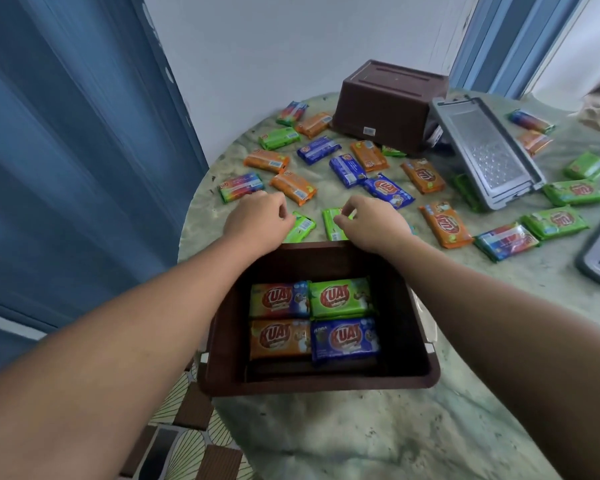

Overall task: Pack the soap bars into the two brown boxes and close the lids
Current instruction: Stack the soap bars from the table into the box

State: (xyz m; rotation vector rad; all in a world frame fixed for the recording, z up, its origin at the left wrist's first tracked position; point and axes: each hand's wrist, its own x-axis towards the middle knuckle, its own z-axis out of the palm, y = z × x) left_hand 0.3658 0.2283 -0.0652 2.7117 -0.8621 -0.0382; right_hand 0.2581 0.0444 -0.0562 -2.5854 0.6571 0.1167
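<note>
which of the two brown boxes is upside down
The far brown box near the wall: it rests on its rim with its base facing up. The near brown box, in front of both hands, stands open side up with four soap bars inside.

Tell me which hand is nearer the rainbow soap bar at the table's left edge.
Left. The left hand sits just right of the rainbow soap bar; the right hand is farther right, past two green bars.

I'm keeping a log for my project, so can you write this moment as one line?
near brown box: open, four bars inside | left hand: grips green bar | right hand: grips green bar | far brown box: upside down
</note>
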